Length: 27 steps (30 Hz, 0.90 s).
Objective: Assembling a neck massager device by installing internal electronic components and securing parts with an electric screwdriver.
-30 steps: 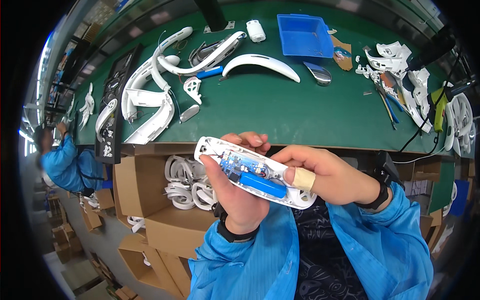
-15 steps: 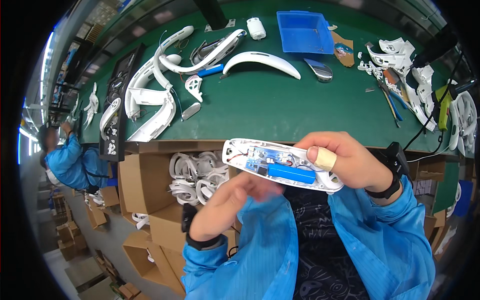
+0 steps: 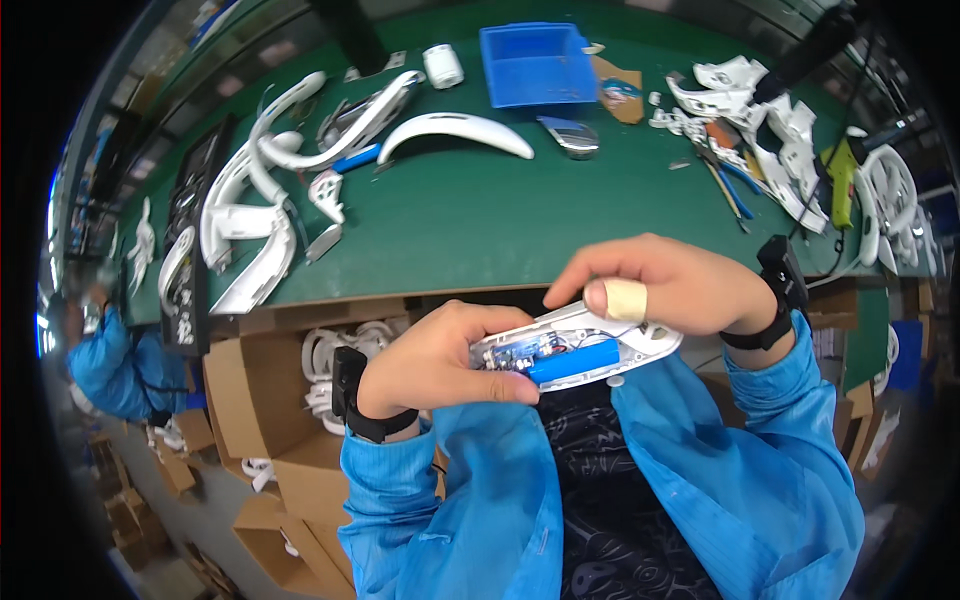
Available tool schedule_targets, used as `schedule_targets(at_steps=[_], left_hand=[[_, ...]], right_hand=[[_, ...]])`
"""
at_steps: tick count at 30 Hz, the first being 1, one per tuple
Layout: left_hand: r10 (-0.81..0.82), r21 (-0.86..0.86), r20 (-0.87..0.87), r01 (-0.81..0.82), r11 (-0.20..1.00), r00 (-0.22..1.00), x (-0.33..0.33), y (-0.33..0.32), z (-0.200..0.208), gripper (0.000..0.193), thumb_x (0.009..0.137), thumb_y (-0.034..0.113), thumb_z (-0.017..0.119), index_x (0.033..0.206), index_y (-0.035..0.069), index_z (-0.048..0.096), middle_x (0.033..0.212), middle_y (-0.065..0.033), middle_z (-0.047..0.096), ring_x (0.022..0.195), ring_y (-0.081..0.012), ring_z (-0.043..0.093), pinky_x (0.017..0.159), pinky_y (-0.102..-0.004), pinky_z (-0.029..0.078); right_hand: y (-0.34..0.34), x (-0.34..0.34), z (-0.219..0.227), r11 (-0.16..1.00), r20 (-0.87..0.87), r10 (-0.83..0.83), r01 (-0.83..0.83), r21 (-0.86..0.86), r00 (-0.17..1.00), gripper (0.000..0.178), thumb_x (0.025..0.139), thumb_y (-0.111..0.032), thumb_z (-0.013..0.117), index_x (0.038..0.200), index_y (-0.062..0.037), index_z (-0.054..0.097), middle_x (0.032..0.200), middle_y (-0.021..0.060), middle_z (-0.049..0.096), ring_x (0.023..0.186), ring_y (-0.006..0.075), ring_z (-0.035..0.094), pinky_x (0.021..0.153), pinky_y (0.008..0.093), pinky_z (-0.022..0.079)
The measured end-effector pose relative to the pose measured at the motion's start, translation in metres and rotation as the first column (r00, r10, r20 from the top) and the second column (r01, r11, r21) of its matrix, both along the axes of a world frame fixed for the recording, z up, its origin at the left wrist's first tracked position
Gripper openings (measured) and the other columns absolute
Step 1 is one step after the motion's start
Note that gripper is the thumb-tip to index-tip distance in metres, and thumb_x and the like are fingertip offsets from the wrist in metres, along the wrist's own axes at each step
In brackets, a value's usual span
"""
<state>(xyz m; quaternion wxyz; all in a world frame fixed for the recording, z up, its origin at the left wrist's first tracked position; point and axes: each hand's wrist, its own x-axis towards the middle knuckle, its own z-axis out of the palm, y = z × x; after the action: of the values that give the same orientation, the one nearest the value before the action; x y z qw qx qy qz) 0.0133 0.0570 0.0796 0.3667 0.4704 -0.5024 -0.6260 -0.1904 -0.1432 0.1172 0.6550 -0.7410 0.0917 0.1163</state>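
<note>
I hold a white curved plastic shell (image 3: 640, 345) over my lap, open side up, with a blue cylindrical cell (image 3: 572, 362) and a small circuit board (image 3: 510, 358) inside. My left hand (image 3: 440, 360) grips its left end, thumb along the lower edge. My right hand (image 3: 665, 285) holds the right end from above; its taped finger rests on the shell's upper rim. Both wrists wear black bands, and both arms are in blue sleeves.
The green workbench (image 3: 480, 220) carries several white curved shells (image 3: 250, 215) at left, a blue tray (image 3: 538, 62) at the back, white parts and tools (image 3: 770, 130) at right. Cardboard boxes (image 3: 250, 410) with white parts stand under the bench. Another person in blue (image 3: 105, 360) sits far left.
The shell came down and right, closer to my body. My left hand, which had let go and dropped away half a second ago, has come back and gripped the shell's left end.
</note>
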Motion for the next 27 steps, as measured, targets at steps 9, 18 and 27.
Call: schedule_targets(at_steps=[9, 18, 27], left_hand=[[0.249, 0.217, -0.324, -0.185, 0.958, 0.913, -0.049, -0.014, -0.022, 0.048, 0.092, 0.013, 0.080, 0.132, -0.002, 0.057, 0.109, -0.0040, 0.071, 0.094, -0.0079, 0.066, 0.082, -0.0238, 0.055], [0.480, 0.163, -0.582, -0.484, 0.860, 0.656, -0.108, -0.031, -0.061, 0.057, 0.103, 0.006, 0.061, 0.153, 0.002, 0.034, 0.141, -0.0084, 0.054, 0.130, -0.0165, 0.053, 0.112, -0.0355, 0.042], [0.565, 0.243, -0.462, -0.515, 0.822, 0.684, -0.110, -0.032, -0.051, 0.050, 0.102, 0.000, 0.060, 0.149, -0.002, 0.043, 0.138, -0.0099, 0.059, 0.128, -0.0179, 0.056, 0.110, -0.0362, 0.044]], right_hand=[[-0.024, -0.048, -0.036, 0.682, -0.049, -0.677, 0.651, 0.332, 0.734, 0.061, 0.112, -0.053, 0.035, 0.131, 0.0004, 0.058, 0.099, 0.0095, 0.072, 0.077, 0.0113, 0.066, 0.066, 0.0247, 0.050], [0.032, -0.074, -0.054, 0.948, -0.054, -0.300, 0.291, -0.129, 0.952, 0.037, 0.096, -0.032, 0.074, 0.116, -0.0027, 0.063, 0.088, 0.0076, 0.067, 0.072, 0.0139, 0.061, 0.065, 0.0317, 0.050], [0.061, -0.073, -0.095, 0.869, -0.109, -0.495, 0.492, -0.058, 0.862, 0.040, 0.094, -0.032, 0.077, 0.116, -0.0019, 0.062, 0.087, 0.0139, 0.067, 0.068, 0.0235, 0.064, 0.062, 0.0361, 0.049]])
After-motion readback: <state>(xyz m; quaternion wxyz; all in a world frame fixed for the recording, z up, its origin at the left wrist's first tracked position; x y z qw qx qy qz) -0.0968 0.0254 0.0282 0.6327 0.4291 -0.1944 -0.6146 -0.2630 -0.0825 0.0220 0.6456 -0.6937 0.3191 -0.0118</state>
